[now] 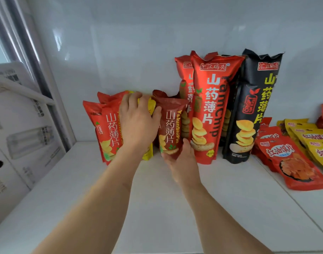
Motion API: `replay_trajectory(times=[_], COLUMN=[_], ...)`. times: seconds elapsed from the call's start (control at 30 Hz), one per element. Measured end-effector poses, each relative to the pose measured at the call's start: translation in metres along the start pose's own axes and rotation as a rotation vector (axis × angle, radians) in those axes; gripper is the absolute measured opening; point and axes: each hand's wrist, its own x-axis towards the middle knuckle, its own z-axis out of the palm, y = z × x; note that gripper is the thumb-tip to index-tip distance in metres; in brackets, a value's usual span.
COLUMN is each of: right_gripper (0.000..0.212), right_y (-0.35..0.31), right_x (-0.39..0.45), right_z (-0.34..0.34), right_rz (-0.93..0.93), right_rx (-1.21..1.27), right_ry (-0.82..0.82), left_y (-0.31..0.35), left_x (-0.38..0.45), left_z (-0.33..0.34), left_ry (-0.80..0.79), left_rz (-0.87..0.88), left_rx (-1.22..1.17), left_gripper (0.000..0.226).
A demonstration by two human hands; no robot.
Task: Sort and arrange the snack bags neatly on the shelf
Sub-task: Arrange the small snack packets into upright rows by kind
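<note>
In front of me a glossy white back wall (131,43) fills most of the view, smooth and unbroken, with soft pale reflections smeared across its upper left part. Beneath it runs a flat white shelf surface (120,208), matte and evenly lit, meeting the wall in a straight seam. At my left a grey metal upright (31,57) slants upward, its edges catching a dull sheen. Beside it leans a white cardboard box (19,143) printed with faint grey text, barcode-like blocks and a product drawing, with a round dark hole low on its side. The light is bright, cool and diffuse.
</note>
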Motion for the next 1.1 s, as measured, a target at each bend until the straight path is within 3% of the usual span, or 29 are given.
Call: replay_trajectory(times=[0.37,0.57,0.83,1.1], right_gripper=[0.104,0.107,0.106,0.107], right_y=[-0.003,0.002,0.008,0.009], right_x=[0.031,0.037,0.039,0.039], right_z=[0.033,0.038,0.044,0.046], right_rz=[0.086,0.078,0.059,0.065], right_rx=[-0.056,-0.139,-0.146,-0.111], right_ry=[0.136,0.196,0.193,0.185], left_y=[-0.025,-0.004,0.003,0.004], left_x=[0.062,0.125,0.159,0.161], left_z=[-0.006,0.006,0.036,0.054], left_ry=[-0.158,-0.543,-0.81,-0.865], left_rz=[0.121,0.073,0.209,0.237], left_rx=[-0.056,-0.041,0.12,0.194], left_gripper=[0.042,0.044,0.039,0.029])
